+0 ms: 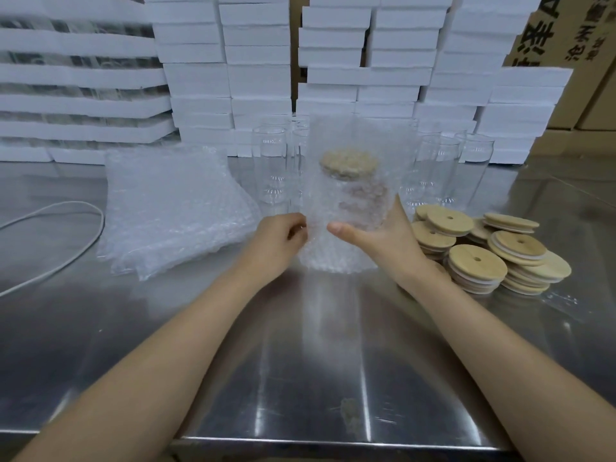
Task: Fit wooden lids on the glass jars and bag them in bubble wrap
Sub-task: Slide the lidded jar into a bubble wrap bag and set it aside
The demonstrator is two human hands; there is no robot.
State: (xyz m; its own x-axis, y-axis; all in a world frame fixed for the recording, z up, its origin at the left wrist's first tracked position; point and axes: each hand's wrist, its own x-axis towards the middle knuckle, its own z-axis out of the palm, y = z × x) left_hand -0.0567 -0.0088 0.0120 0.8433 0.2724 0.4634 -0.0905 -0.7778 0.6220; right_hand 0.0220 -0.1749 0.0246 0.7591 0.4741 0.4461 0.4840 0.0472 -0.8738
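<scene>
A glass jar with a wooden lid (348,163) stands upright inside a clear bubble wrap bag (336,255) in the middle of the steel table. My right hand (376,238) wraps around the bagged jar, thumb in front. At the bag's left edge, my left hand (280,241) pinches the bubble wrap. Several open glass jars (271,168) without lids stand behind. To the right lies a heap of round wooden lids (476,258), each with a small hole.
A stack of flat bubble wrap bags (173,211) lies at the left. A white cable (60,248) curves across the far left of the steel table (300,361). White foam boxes (260,78) are stacked along the back, with cardboard cartons (573,35) at the right.
</scene>
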